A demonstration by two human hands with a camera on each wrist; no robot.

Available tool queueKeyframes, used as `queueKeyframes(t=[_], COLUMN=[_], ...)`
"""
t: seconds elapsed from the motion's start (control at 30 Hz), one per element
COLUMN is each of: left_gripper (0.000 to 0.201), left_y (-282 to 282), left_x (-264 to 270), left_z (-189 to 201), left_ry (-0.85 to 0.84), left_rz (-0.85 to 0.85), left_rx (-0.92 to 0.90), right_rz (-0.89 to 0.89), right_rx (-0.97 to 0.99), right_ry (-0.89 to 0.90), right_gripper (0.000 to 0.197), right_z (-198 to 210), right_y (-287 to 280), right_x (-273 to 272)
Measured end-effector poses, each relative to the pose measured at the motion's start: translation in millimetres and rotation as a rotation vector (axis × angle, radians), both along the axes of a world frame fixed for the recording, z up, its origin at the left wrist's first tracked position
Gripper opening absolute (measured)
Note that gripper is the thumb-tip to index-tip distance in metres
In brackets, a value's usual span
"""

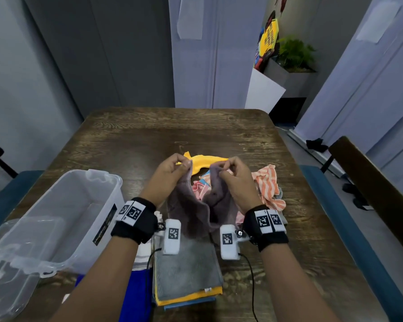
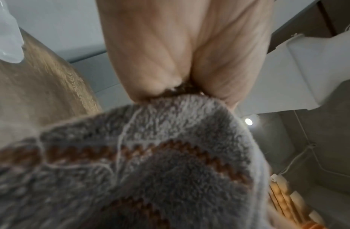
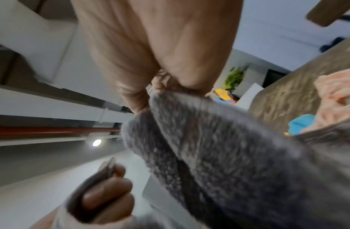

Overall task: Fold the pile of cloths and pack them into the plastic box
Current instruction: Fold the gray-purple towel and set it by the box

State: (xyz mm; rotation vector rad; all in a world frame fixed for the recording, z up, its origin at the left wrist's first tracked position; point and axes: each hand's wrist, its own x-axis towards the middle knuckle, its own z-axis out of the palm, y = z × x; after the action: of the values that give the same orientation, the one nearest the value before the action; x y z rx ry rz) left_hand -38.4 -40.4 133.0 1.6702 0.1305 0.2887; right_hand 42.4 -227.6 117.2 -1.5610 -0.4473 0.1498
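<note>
Head view, nearest edge first: a stack of folded cloths (image 1: 188,273) lies on the tabletop (image 1: 137,135), grey on top with yellow and blue layers showing at its near edge. A blue cloth (image 1: 135,296) lies just beside the stack on the left, partly hidden by the left forearm. To the left stands the clear plastic box (image 1: 98,219), open at the top, with its clear lid (image 1: 7,270) lying against its near side. Above the stack, both hands are raised and hold one grey plush cloth (image 1: 196,210) by its upper edge, so that it hangs down between the wrists. The left hand (image 1: 170,177) pinches one corner between thumb and curled fingers. The right hand (image 1: 236,180) pinches the other in the same way. Left wrist view confirms the pinch: thumb and fingers (image 2: 142,69) close on the cloth's hem, which carries a brown zigzag stitch. Right wrist view shows the same grip on the opposite corner, though the picture is blurred. Beyond the hands, the unfolded cloths lie loose on the tabletop: a pink and blue cloth (image 1: 201,184) in the middle, an orange striped cloth (image 1: 268,184) to the right, and a yellow cloth (image 1: 205,162) farthest out. Off the tabletop, a wooden chair back (image 1: 370,182) stands at the right and a potted plant (image 1: 293,54) stands in the far corner.
</note>
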Motion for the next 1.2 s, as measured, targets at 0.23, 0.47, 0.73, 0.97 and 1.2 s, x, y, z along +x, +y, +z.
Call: queueKeyframes(t=[0.23,0.47,0.73,0.97,1.2], left_gripper=[0.034,0.020,0.014,0.007,0.012], left_y=[-18.2,-28.8,-22.5,-19.5,-10.7], left_x=[-16.6,-22.8,-9.4,-9.4,-22.4], left_z=[-30.1,-85.3,-72.7,-66.2,-88.3], left_ry=[0.095,0.287,0.152,0.185,0.263], left_rz=[-0.248,-0.376,-0.131,-0.174,-0.107], left_rx=[0.057,0.225,0.423,0.463,0.476], right_rz=[0.407,0.346,0.319,0.280,0.197], right_rx=[0.025,0.024,-0.788,-0.857,-0.431], right_ry=[0.028,0.044,0.022,-0.289,-0.089], right_gripper=[0.024,0.024,0.033,0.007,0.019], right_z=[17.1,24.1,-2.1,-29.5,-10.6], right_y=[-4.9,-32.8,-40.6,-16.4,-31.0], right_x=[-15.4,-16.6,-22.0,-20.8,-9.6])
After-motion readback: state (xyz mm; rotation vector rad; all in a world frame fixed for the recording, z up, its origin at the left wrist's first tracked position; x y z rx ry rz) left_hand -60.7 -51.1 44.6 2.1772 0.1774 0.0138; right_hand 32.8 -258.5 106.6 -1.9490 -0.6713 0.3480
